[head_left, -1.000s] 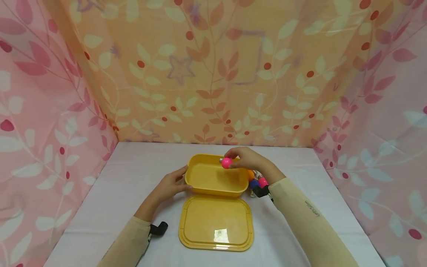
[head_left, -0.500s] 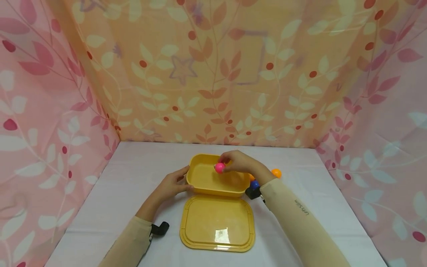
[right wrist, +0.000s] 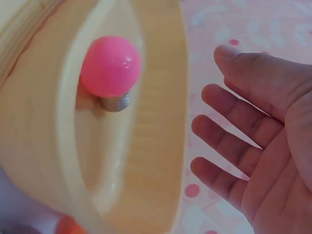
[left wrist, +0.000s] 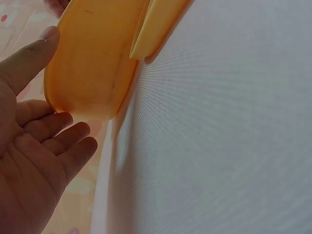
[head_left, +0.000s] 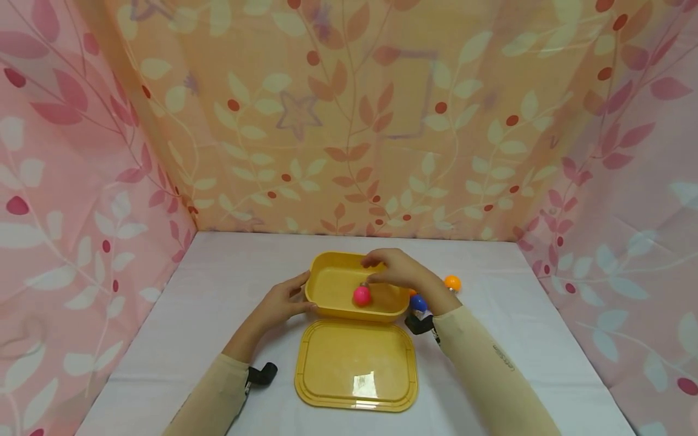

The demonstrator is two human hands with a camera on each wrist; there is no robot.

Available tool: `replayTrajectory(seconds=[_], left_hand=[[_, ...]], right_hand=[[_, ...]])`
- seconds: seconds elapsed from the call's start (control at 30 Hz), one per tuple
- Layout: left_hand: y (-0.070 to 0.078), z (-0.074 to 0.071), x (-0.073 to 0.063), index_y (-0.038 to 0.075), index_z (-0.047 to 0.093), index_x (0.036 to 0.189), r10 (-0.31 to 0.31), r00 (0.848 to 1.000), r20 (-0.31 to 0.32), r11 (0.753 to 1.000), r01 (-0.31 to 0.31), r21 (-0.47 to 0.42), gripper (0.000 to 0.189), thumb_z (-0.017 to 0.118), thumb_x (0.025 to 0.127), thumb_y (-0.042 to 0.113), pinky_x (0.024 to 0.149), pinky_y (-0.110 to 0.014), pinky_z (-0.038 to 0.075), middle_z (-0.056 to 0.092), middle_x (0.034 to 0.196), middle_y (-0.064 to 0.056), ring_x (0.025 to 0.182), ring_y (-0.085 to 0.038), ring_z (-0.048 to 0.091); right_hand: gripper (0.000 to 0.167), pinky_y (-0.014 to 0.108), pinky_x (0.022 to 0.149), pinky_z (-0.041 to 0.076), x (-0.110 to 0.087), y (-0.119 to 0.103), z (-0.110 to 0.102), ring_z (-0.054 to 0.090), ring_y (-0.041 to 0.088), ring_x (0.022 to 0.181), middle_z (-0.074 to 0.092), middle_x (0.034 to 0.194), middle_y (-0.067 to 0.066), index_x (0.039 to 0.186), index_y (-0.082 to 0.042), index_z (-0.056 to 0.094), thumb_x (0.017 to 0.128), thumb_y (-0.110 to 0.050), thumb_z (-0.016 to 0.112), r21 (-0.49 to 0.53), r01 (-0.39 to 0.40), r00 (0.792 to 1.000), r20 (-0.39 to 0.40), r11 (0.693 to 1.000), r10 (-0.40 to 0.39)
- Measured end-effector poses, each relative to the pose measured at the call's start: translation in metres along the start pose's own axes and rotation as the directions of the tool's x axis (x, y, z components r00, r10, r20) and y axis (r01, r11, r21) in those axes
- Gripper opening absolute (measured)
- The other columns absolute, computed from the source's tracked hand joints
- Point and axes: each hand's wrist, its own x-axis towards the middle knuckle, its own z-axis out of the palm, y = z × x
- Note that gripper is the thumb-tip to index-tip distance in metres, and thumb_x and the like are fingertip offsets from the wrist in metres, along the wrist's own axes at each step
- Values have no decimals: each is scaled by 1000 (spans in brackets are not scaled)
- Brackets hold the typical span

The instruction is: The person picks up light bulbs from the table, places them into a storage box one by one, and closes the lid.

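Note:
A pink light bulb (head_left: pixel 362 295) with a metal screw base lies in the yellow plastic box (head_left: pixel 332 284). My left hand (head_left: pixel 279 303) grips the box's left end, thumb on the near side and fingers on the far side. In the left wrist view, the left hand's thumb and fingers touch the yellow box (left wrist: pixel 92 63). Over the box's right part is my right hand (head_left: pixel 400 269), holding nothing. The right wrist view has the right hand (right wrist: pixel 258 131) with fingers spread, apart from the pink bulb (right wrist: pixel 111 66) in the box.
A flat yellow lid (head_left: pixel 354 363) lies on the white cloth in front of the box. Right of the box, partly behind the right wrist, are a blue bulb (head_left: pixel 418 303) and an orange bulb (head_left: pixel 452 283). A floral curtain (head_left: pixel 349 121) stands behind the table.
The right hand has moved left over the box, let go of the pink bulb and drawn back slightly. The bulb now rests inside the box. The left hand keeps its grip.

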Motion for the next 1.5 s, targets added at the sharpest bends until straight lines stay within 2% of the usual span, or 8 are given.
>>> replayTrajectory(seconds=[0.2, 0.4, 0.57, 0.83, 1.07, 1.23, 1.37, 1.5], left_hand=[[1, -1, -2, 16, 36, 160, -16, 1000, -9, 1000, 16, 9, 91, 85, 86, 37, 121, -51, 35, 35, 165, -1, 147, -33, 42], [0, -3, -2, 16, 38, 160, -20, 1000, -13, 1000, 20, 5, 92, 85, 85, 38, 121, -49, 34, 36, 164, 0, 147, -32, 42], [-1, -4, -3, 16, 38, 160, -20, 1000, -15, 1000, 20, 2, 90, 85, 85, 36, 121, -49, 34, 36, 164, -1, 148, -31, 41], [-1, -3, -3, 16, 37, 160, -17, 1000, -9, 1000, 17, -17, 90, 85, 86, 33, 122, -49, 33, 35, 165, 0, 148, -31, 40], [1, -4, -3, 15, 36, 160, -8, 1000, -4, 1000, 8, -13, 90, 84, 87, 32, 121, -50, 34, 34, 165, -3, 149, -32, 39], [2, -5, -4, 13, 35, 160, 4, 1000, -8, 1000, -4, -2, 90, 84, 87, 33, 119, -51, 36, 34, 165, -6, 148, -34, 41], [2, -3, -3, 14, 36, 160, 3, 1000, -4, 1000, -3, -11, 92, 84, 85, 39, 120, -49, 36, 34, 165, -5, 148, -33, 41], [-1, 0, -1, 15, 37, 160, 2, 1000, 3, 1000, -2, -10, 95, 84, 83, 46, 120, -47, 36, 35, 165, -3, 148, -31, 41]], right_hand=[[39, 54, 114, 44, -32, 0, -8, 61, 23, 123, 70, 126, -4, 127, -16, 70, 92, -29, 79, 35, 10, 993, -121, 999, -6], [40, 59, 114, 42, -67, 4, -11, 57, 27, 130, 68, 130, -4, 128, -16, 70, 93, -33, 78, 101, -33, 977, -206, 994, 53], [39, 65, 113, 41, -91, 8, -13, 56, 29, 132, 67, 131, -4, 125, -23, 70, 91, -40, 78, 150, -43, 959, -271, 988, 83], [40, 64, 110, 43, -113, 27, -17, 56, 28, 128, 69, 127, -6, 126, -21, 70, 91, -37, 80, 137, -43, 922, -375, 990, 92], [41, 65, 109, 42, -127, 40, -26, 55, 37, 126, 69, 129, 1, 128, -19, 68, 92, -33, 79, 121, -49, 889, -448, 991, 98], [44, 66, 110, 41, -131, 58, -33, 55, 37, 127, 67, 133, 5, 132, -20, 66, 93, -37, 77, 119, -144, 849, -495, 982, 184], [49, 64, 110, 42, -135, 81, -34, 54, 38, 128, 65, 136, 11, 136, -13, 63, 95, -37, 75, 126, -230, 804, -535, 965, 261], [55, 63, 111, 41, -139, 101, -30, 53, 38, 130, 63, 137, 15, 139, -8, 60, 97, -40, 72, 157, -290, 767, -552, 944, 327]])
